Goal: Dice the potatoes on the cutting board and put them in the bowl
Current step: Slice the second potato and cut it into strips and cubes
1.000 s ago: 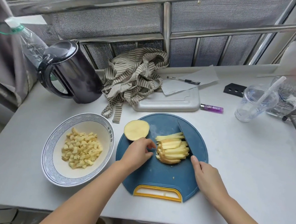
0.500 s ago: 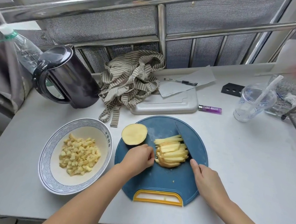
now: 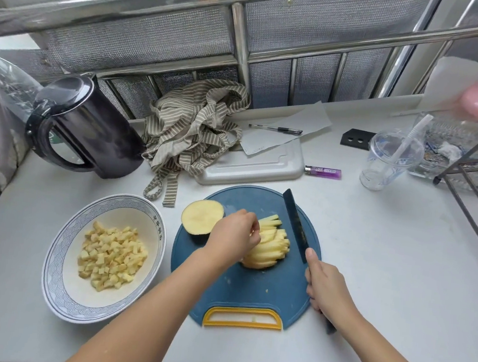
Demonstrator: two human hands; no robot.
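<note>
Head view: on the blue cutting board (image 3: 238,287) the potato strips (image 3: 269,246) lie fanned near its centre; the left hand (image 3: 233,237) holds their left side, fingers (image 3: 252,226) curled onto them; the right hand (image 3: 325,287), at the board's right edge, grips the knife (image 3: 295,225), forefinger along the blade's back, blade just right of the strips; a halved potato (image 3: 201,216) sits on the board's upper left; the bowl (image 3: 59,250) of dice (image 3: 112,256) stands on the desk (image 3: 397,286) left of the board.
</note>
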